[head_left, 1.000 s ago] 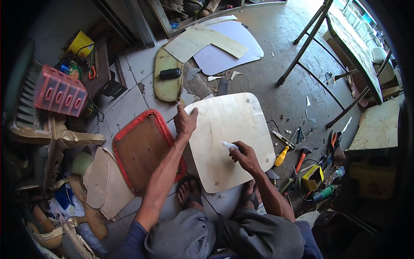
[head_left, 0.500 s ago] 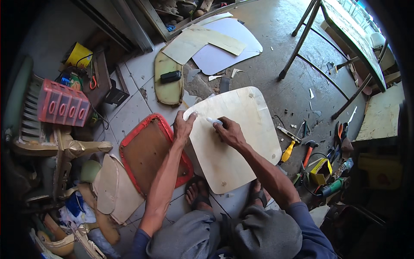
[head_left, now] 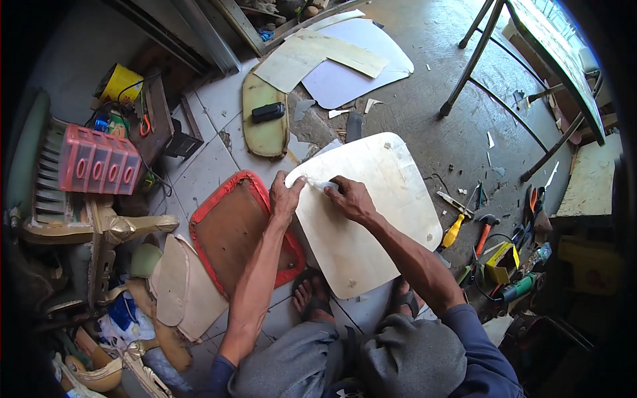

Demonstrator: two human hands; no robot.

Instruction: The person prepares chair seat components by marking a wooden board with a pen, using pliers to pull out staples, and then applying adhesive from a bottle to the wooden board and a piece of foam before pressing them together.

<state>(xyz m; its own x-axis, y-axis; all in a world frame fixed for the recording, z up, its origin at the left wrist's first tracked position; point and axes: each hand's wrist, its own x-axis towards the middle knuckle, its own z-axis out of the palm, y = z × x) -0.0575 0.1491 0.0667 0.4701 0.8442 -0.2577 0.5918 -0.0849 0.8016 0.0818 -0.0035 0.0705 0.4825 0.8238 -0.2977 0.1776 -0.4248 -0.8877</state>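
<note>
A pale rounded-corner plywood panel (head_left: 371, 219) lies in front of my feet, with dark spots near its corners. My left hand (head_left: 286, 194) grips the panel's far left corner, thumb on the top face and the other fingers over the edge, partly hidden. My right hand (head_left: 352, 199) is closed around a small white tube (head_left: 325, 186), its tip pointing at the panel close to my left thumb. Left of the panel, under my left forearm, lies a brown seat panel (head_left: 229, 222) with a red padded border.
Beyond lie a greenish pad (head_left: 264, 142) bearing a black case (head_left: 268, 112), and sheet offcuts (head_left: 358, 53). To the right are a yellow screwdriver (head_left: 453, 230), a hammer (head_left: 488, 229), a green power tool (head_left: 517, 289) and a metal-legged table (head_left: 483, 60). Red plastic drawers (head_left: 99, 161) and carved furniture parts (head_left: 119, 225) stand left.
My right hand has brought the white tube slightly left, nearer my left thumb. My left hand keeps its hold on the corner. The whole view has shifted a little.
</note>
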